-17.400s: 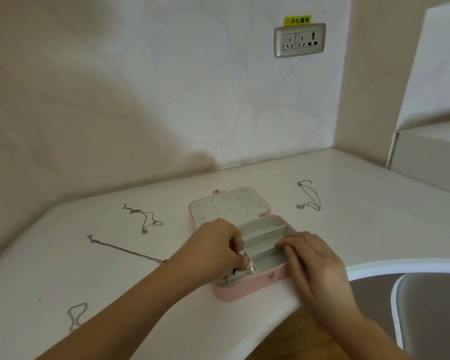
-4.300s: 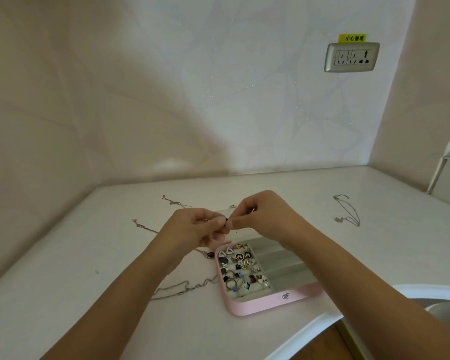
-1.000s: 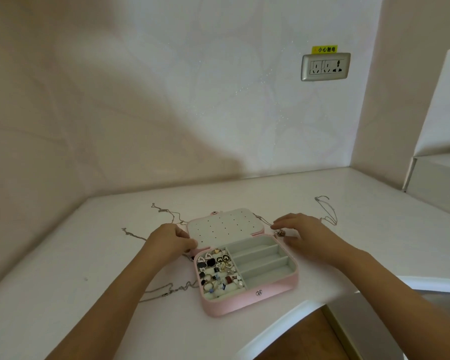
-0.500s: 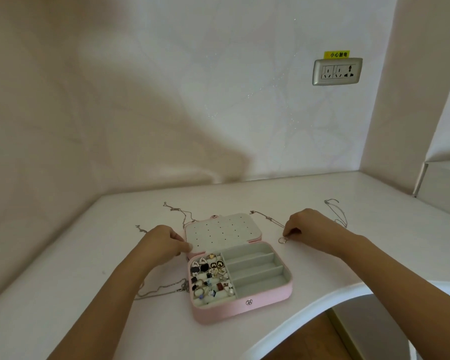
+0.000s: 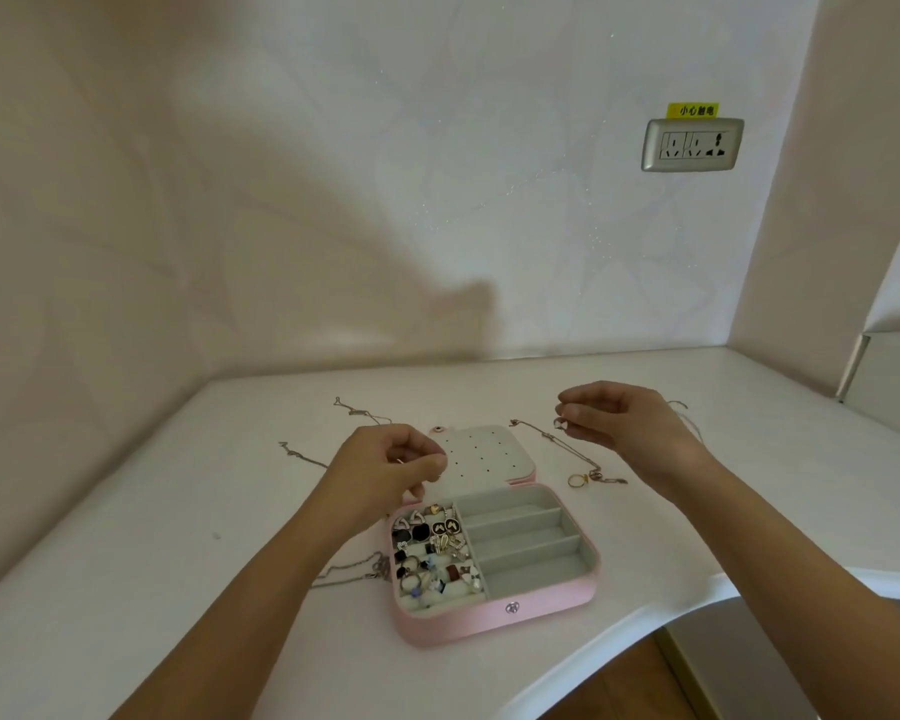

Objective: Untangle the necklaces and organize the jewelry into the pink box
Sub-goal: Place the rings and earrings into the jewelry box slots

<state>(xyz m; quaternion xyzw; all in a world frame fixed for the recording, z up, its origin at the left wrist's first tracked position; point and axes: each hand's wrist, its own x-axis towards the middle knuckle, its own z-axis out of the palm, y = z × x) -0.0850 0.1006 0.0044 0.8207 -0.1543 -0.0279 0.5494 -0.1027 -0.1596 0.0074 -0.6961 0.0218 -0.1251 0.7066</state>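
Two hands above the pink box (image 5: 489, 623) — right hand (image 5: 619, 423) pinches a trinket (image 5: 559, 423); left hand (image 5: 380, 470) curled, hold unclear.

Pink box (image 5: 494, 618) lies open, left compartment full of jewelry (image 5: 432, 556), necklaces (image 5: 546, 435) strewn around it.

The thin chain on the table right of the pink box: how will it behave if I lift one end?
The chain will probably hang limp: it lies in loose bends on the table. It looks very fine, so likely light and hard to pinch. Its near end lies by a gold ring, which it may snag.
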